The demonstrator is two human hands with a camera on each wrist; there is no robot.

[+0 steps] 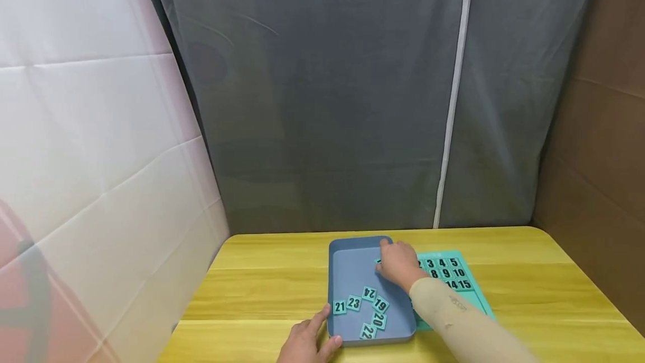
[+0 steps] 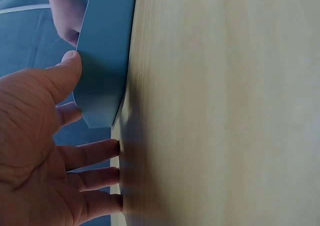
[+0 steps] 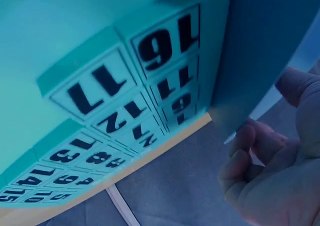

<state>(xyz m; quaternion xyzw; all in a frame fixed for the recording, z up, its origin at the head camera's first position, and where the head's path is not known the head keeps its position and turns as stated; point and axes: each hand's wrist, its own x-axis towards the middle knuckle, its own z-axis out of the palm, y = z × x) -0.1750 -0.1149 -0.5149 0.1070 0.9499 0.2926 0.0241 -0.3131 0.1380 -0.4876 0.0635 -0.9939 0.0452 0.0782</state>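
Against the blue tray [image 1: 350, 273], the left hand [image 1: 307, 341], fingers spread apart.

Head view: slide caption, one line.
Left hand touches a blue tray of number tiles; right hand at its far end.

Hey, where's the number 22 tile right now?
In the head view, tile 22 lies at the near end of the blue tray, just below tile 20 and right of the left hand.
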